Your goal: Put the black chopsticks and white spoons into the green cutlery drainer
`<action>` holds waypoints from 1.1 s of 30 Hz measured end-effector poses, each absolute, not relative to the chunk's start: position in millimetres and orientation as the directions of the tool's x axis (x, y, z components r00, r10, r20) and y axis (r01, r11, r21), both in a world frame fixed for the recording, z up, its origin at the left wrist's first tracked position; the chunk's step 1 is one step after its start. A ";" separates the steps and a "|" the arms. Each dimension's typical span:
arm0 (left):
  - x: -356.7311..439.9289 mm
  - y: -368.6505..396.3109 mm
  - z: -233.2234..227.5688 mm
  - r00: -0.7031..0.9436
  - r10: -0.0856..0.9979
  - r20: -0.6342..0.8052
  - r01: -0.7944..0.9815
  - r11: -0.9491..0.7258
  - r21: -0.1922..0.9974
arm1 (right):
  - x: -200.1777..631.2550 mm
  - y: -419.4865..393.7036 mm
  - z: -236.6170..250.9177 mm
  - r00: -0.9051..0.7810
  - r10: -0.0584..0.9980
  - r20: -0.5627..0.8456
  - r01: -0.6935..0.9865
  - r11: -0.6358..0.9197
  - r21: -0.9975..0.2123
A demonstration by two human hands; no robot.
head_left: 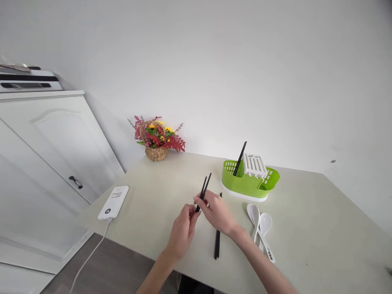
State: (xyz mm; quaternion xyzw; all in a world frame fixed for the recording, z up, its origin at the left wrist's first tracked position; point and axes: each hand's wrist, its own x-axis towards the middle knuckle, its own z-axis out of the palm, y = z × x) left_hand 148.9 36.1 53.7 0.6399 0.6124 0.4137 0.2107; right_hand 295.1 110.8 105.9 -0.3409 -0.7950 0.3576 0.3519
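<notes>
A pair of black chopsticks (203, 189) stands tilted above the table, gripped by both hands. My left hand (183, 225) is closed round their lower ends, while my right hand (217, 210) pinches them just above. Under my right hand, more black chopsticks (217, 245) lie on the table, partly hidden by it. Right of my right forearm are several white spoons (266, 222), heaped across one another. Behind the hands sits a green cutlery holder (239, 184) with a white slotted top (255, 165) and a white base; black chopsticks (240, 158) lean in its left compartment.
On the table (147, 204), a white power bank (113, 203) with a cable lies at the left edge. A wicker basket (156, 154) of artificial flowers stands by the wall. A white cabinet (45, 163) adjoins on the left.
</notes>
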 end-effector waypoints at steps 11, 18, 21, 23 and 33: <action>142.6 28.6 92.4 -0.100 0.905 0.413 0.544 -0.298 0.784 | 308.2 111.3 94.7 -0.600 0.704 0.379 0.345 0.656 -0.671; 138.1 53.5 136.4 -0.016 0.955 0.296 0.448 -0.258 0.856 | 299.2 115.8 83.7 -0.656 0.673 0.340 0.393 0.690 -0.608; 133.8 60.7 141.8 0.005 0.960 0.279 0.431 -0.254 0.866 | 295.2 117.7 83.1 -0.671 0.657 0.342 0.373 0.699 -0.611; 131.7 62.2 142.7 0.015 0.960 0.279 0.434 -0.257 0.864 | 293.6 118.5 84.0 -0.676 0.649 0.349 0.358 0.703 -0.615; 148.7 83.5 160.5 -0.290 0.896 0.338 0.199 -0.289 0.936 | 320.1 98.8 70.9 -0.515 0.762 0.393 0.440 0.628 -0.642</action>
